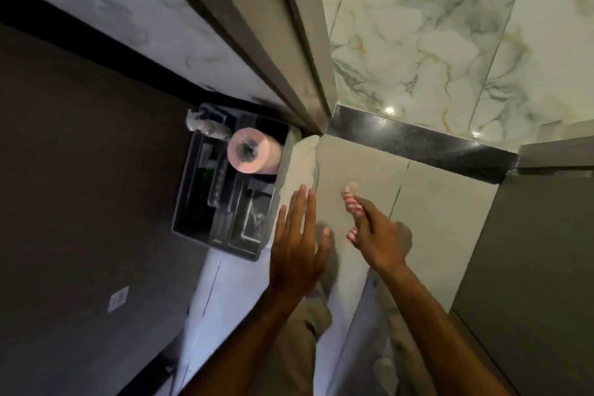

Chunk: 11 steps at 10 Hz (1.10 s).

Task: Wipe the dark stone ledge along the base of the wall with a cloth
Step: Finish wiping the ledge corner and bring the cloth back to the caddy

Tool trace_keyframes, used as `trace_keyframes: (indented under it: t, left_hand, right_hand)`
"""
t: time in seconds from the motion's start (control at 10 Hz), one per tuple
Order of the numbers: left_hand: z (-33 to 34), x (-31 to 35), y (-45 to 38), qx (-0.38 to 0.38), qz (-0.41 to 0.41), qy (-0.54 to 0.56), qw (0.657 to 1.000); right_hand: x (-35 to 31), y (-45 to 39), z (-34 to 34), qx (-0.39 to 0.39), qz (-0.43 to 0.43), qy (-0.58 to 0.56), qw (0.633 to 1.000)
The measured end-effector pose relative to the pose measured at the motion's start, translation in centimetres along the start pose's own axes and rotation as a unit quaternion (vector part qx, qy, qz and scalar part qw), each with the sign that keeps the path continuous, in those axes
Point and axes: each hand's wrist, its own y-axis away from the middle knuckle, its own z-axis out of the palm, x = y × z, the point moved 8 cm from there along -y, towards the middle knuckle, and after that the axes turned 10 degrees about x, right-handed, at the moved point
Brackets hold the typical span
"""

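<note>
The dark stone ledge (418, 141) runs as a polished black strip along the base of the marbled wall, from the door frame toward the right. My right hand (377, 235) hovers over the pale floor tiles below it, closed around a bunched red-and-white striped cloth (352, 202) that sticks out past the fingers. The cloth is short of the ledge and not touching it. My left hand (297, 244) is held flat beside it, fingers spread, holding nothing.
A grey caddy (221, 190) stands on the floor at the left with a pink paper roll (252, 154) and bottles in it. A grey door frame (289, 42) meets the ledge's left end. A grey panel (530, 251) bounds the right side.
</note>
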Motion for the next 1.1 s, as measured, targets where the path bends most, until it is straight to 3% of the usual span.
trace_keyframes:
  t: [0.1,0.3,0.4,0.5,0.6,0.7,0.8,0.9,1.0,1.1]
  left_hand:
    - [-3.8,-4.2,0.2,0.043,0.011,-0.008,0.999]
    - [-6.0,-15.4,-1.2,0.056,-0.096,-0.005,0.994]
    - [-4.4,-20.0,-3.2,0.029,-0.035,-0.055,0.997]
    - [-2.1,-22.4,-4.5,0.032,0.033,-0.115,0.992]
    - [1.3,-24.0,-5.7,0.041,0.091,-0.130,0.986]
    - [5.3,-25.3,-6.3,-0.013,0.098,-0.084,0.992]
    - [6.6,-25.7,-6.1,0.011,0.105,-0.123,0.987]
    - [6.7,-26.0,-6.4,0.029,0.106,-0.103,0.989]
    - [6.5,-25.8,-6.0,-0.004,0.107,-0.091,0.990]
    - [2.0,-25.4,-6.6,-0.025,0.076,-0.078,0.994]
  right_hand:
    - [-4.4,4.0,3.7,-0.063,-0.066,-0.012,0.996]
    - [-4.8,8.0,15.2,-0.065,-0.063,-0.052,0.995]
    - [-2.8,7.2,23.4,-0.062,-0.041,0.027,0.997]
    - [-0.6,5.2,28.1,-0.012,0.017,0.021,1.000]
    - [3.2,1.1,31.5,0.068,0.034,0.092,0.993]
    - [5.2,-1.9,34.0,0.098,-0.048,0.182,0.977]
    - [6.5,-2.4,35.7,0.106,-0.107,0.171,0.974]
    - [8.3,-2.3,37.3,0.031,-0.153,0.273,0.949]
    - [7.8,-1.5,37.2,-0.021,-0.140,0.364,0.920]
    - [0.8,2.6,33.3,-0.063,-0.164,0.323,0.930]
